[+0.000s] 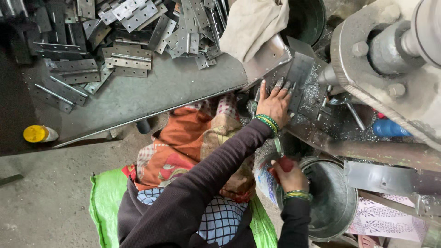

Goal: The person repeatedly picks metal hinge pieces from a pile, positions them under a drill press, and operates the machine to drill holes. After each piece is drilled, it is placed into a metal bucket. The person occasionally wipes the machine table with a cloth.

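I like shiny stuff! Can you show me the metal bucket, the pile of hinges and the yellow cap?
metal bucket (342, 209), head view, inner wall.
pile of hinges (126, 57), head view, one flat hinge leaf.
yellow cap (35, 133), head view, cap's top.

At eleven o'clock we see hinges (124, 57) piled on the table (151, 92); a bucket (333, 202) sits at four.
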Demonstrator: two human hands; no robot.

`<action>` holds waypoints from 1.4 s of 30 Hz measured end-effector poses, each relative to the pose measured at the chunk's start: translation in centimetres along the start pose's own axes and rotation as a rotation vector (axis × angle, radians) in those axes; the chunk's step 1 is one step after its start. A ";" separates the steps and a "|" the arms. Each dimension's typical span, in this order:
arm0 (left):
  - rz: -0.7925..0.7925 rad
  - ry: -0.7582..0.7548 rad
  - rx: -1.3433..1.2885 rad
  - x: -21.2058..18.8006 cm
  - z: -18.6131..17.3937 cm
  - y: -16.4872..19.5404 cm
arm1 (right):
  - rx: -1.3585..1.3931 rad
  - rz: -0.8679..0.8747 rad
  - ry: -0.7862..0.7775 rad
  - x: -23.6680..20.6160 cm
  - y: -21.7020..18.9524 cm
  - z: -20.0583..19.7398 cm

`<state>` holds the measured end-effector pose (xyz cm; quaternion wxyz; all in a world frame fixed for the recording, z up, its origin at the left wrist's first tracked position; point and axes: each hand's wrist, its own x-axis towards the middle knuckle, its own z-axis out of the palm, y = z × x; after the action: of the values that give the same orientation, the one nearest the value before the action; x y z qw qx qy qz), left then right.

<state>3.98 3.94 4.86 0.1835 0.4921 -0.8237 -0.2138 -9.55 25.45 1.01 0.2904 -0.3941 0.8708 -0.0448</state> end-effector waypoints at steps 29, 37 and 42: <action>0.107 0.221 0.077 0.0 2.1 -1.8 | 0.227 -0.068 -0.053 1.9 1.2 2.3; 0.074 0.183 0.086 1.8 3.2 -0.9 | -0.047 -0.002 0.047 0.4 1.2 0.4; 0.058 0.171 0.107 2.0 2.8 -1.1 | 0.273 -0.349 0.213 2.1 3.7 8.5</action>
<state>2.45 2.18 2.14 0.2328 0.4935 -0.8292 -0.1214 -8.48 27.77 -8.14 0.2351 -0.4887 0.8013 -0.2527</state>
